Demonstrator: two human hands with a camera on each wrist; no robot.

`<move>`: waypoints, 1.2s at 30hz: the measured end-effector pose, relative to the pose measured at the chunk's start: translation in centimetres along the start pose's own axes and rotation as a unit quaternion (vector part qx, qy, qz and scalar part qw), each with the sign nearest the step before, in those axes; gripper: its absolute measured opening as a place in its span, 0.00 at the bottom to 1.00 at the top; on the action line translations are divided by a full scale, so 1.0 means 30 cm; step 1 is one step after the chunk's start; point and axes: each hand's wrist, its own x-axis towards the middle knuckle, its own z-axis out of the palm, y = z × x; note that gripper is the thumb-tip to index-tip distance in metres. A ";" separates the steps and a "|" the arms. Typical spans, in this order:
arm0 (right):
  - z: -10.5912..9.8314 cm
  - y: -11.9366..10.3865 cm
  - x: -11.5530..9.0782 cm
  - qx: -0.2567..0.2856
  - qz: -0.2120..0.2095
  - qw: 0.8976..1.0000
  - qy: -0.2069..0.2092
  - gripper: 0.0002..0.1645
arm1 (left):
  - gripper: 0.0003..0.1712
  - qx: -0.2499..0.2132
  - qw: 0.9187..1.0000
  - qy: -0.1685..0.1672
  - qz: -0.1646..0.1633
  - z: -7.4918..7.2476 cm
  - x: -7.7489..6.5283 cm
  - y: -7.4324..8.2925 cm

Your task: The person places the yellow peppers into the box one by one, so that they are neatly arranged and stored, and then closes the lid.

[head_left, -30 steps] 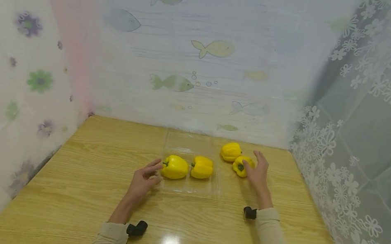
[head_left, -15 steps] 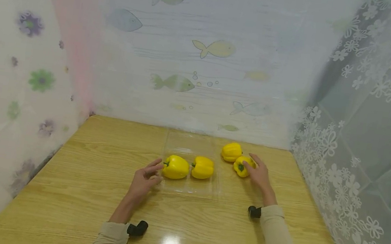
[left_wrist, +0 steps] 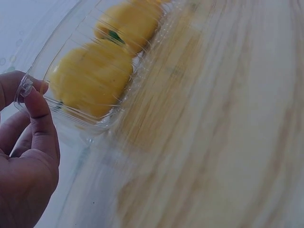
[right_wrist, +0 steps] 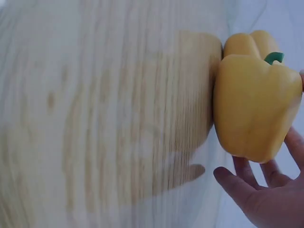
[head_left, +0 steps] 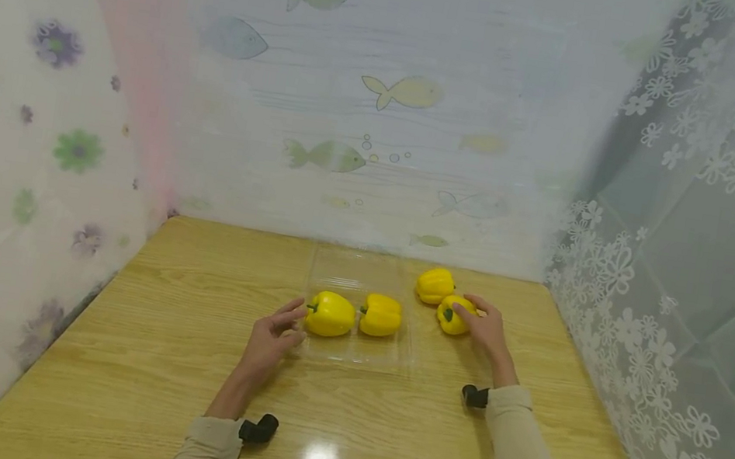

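Note:
In the head view two yellow bell peppers (head_left: 331, 315) lie side by side in a clear plastic clamshell container (head_left: 357, 357). My left hand (head_left: 269, 341) is at its left side; in the left wrist view, thumb and finger pinch the container's rim (left_wrist: 27, 88). To the right of the container, my right hand (head_left: 488, 334) grips another yellow bell pepper (head_left: 455, 317) by its side, the green stem facing left and forward. The right wrist view shows this pepper (right_wrist: 256, 104) upright, fingers spread around it. A further yellow pepper (head_left: 435, 286) sits just behind it, overlapped in that view.
The wooden table (head_left: 131, 353) ends against a fish-print curtain (head_left: 382, 122) behind and patterned curtains on both sides. A clear lid section (head_left: 357, 263) extends behind the peppers in the container. Black wrist cameras (head_left: 259, 428) are strapped at both sleeves.
My right hand's fingers have closed in around the front right pepper, which has tilted slightly. The left hand stays at the container's rim.

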 end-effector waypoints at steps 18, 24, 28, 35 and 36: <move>0.038 -0.013 -0.038 0.060 0.064 0.989 0.120 0.40 | 0.23 -0.006 1.000 -0.004 -0.002 0.007 -0.003 0.002; 0.053 -0.016 -0.054 0.061 0.063 0.989 0.119 0.42 | 0.23 0.000 1.000 -0.001 0.003 0.005 -0.003 0.004; 0.057 -0.019 -0.067 0.058 0.063 0.989 0.118 0.42 | 0.23 0.003 1.000 -0.003 0.001 0.001 -0.003 0.004; 0.060 -0.031 -0.087 0.030 0.063 0.990 0.119 0.43 | 0.24 -0.002 1.000 -0.004 -0.010 0.000 -0.005 0.010; 0.060 -0.033 -0.088 0.025 0.064 0.991 0.116 0.43 | 0.24 -0.002 1.000 -0.004 -0.010 0.000 -0.005 0.011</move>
